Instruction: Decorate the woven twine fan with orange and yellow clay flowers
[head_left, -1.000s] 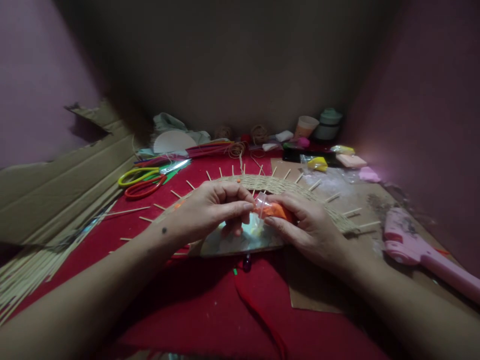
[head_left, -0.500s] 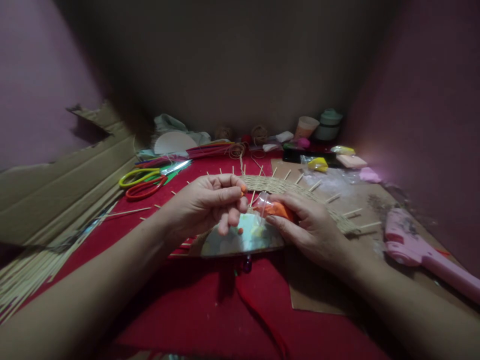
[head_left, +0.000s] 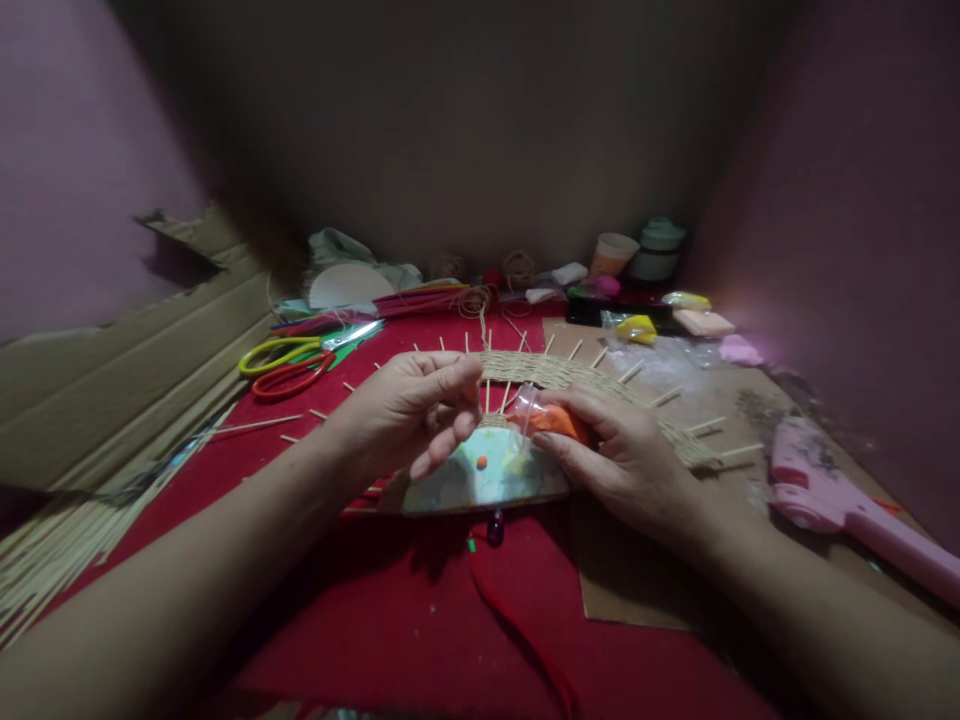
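My left hand (head_left: pixel 416 408) is closed, thumb and forefinger pinched together. The small piece of orange clay seen at those fingertips a moment earlier is now hidden between them. My right hand (head_left: pixel 619 445) grips a clear plastic bag of orange clay (head_left: pixel 562 422), its opening turned to the left. Below and between the hands lies a pale patterned panel (head_left: pixel 465 485) with a tiny orange ball (head_left: pixel 481 462) on it. Thin sticks fan out from the panel, and a woven twine band (head_left: pixel 559 372) runs across them behind my hands.
Scissors (head_left: pixel 292 375) with yellow and red handles lie at the left, near a bundle of sticks (head_left: pixel 52 570). A pink glue gun (head_left: pixel 840 500) rests at the right on cardboard (head_left: pixel 637 590). Clay packets (head_left: pixel 636 328), a cup (head_left: pixel 613 254) and a jar (head_left: pixel 658 250) stand behind.
My left fingers have drawn together and shifted slightly left, and the orange piece at their tips has gone out of sight. My right hand and the bag stay put.
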